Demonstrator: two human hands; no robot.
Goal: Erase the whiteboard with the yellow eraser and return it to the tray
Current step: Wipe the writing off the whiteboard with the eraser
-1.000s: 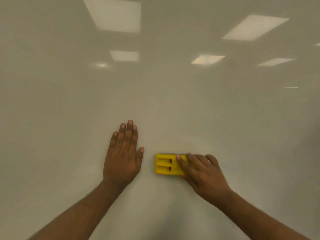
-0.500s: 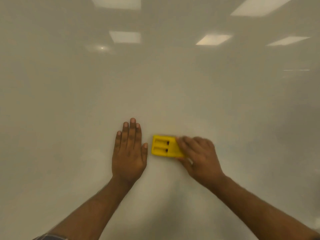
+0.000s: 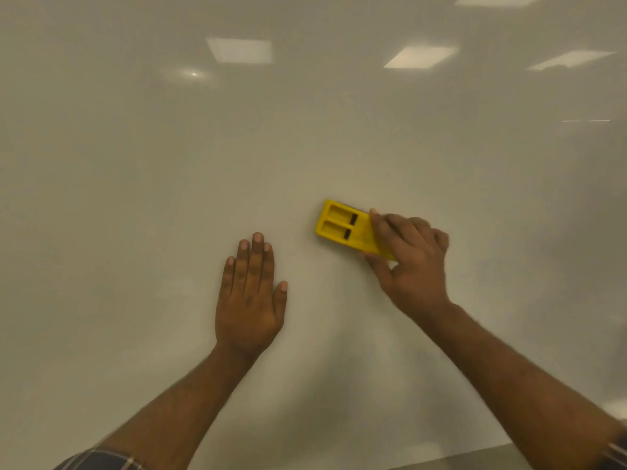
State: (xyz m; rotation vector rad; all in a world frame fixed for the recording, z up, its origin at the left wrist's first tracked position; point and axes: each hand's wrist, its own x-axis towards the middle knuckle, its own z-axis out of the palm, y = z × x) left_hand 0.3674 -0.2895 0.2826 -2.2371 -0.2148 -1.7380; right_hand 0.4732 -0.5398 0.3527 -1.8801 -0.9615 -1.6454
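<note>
Whiteboard: a glossy white whiteboard (image 3: 339, 147) is seen filling nearly the whole view; rectangular ceiling lights are mirrored along its upper part, and no marks can be made out on it.
Board edge: a grey strip (image 3: 475, 456) is seen along the lower right border of the board; what it is cannot be told.
Left hand: the left hand (image 3: 249, 296) is laid flat on the board below centre, fingers straight and held together, pointing up, thumb spread to the side; nothing is held.
Right hand: the right hand (image 3: 412, 262) is curled over the right end of the eraser, which is gripped between fingers on top and thumb at the lower edge.
Eraser: a yellow rectangular plastic eraser (image 3: 342, 227) is pressed against the board, just right of centre, up and to the right of the left hand and apart from it. Its long axis is tilted, running from upper left down to lower right; the free end points up-left. Two recessed slots are shown on its back.
Sleeves: checked cuffs (image 3: 98, 461) are glimpsed at the lower corners.
</note>
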